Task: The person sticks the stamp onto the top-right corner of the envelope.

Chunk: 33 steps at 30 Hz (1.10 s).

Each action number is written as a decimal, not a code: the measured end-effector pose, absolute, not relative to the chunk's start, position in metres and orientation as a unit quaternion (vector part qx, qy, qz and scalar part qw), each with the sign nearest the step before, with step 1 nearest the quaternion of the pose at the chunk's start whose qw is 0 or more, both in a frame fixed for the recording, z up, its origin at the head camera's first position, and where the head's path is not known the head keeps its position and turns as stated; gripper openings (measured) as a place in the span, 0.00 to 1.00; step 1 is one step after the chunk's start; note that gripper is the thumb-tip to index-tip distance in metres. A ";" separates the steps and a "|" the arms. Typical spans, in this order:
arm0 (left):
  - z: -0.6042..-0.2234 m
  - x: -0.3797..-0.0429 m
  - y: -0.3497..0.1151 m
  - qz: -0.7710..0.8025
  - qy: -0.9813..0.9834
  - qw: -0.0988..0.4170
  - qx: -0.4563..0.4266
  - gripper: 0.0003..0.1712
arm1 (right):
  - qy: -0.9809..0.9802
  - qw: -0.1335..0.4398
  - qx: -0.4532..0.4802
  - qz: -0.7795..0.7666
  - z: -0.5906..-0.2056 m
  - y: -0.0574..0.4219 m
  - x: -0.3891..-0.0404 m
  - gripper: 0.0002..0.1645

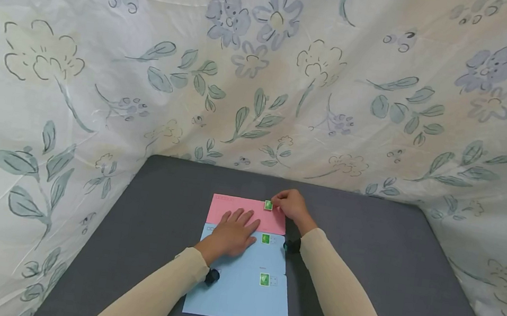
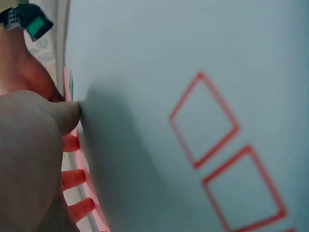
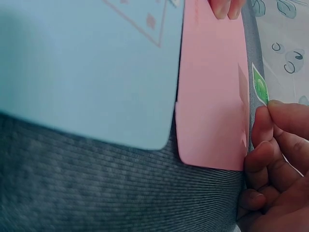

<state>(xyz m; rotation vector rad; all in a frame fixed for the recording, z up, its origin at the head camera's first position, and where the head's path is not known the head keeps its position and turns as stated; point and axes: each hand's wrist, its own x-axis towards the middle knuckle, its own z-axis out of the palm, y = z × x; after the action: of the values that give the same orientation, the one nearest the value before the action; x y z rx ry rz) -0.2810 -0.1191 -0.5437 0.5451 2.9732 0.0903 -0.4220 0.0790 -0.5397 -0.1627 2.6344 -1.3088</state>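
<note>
My right hand (image 1: 294, 207) pinches a green, white-edged stamp (image 1: 268, 205) by its side, between thumb and index finger. In the right wrist view the stamp (image 3: 260, 86) looks raised and a little bent beside the pink envelope (image 3: 212, 92). The left hand (image 1: 234, 233) lies flat, fingers spread: its fingertips press the pink envelope (image 1: 223, 206) and its palm covers part of a blue envelope (image 1: 269, 259). Nearer the front, another blue envelope (image 1: 229, 301) bears a green stamp (image 1: 264, 279); the middle one also carries a stamp (image 1: 265, 239).
The envelopes line up front to back on a dark grey tabletop (image 1: 364, 268). Behind and on both sides hangs a flower-printed cloth (image 1: 261, 100). Each wrist wears a small black device, one near the left sleeve (image 1: 212, 277) and one beside the right wrist (image 1: 292, 246).
</note>
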 end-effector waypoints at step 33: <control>-0.542 -0.307 -0.101 -0.003 0.985 0.031 0.168 0.42 | 0.894 0.078 -0.057 -0.438 -0.546 0.076 -0.421 0.10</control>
<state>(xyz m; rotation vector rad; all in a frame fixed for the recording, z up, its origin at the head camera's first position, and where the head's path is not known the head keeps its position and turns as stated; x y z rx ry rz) -0.3074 -0.1015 -0.5415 0.5182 3.0351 -0.0094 -0.4207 0.0755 -0.5456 -0.1703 2.6769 -1.3102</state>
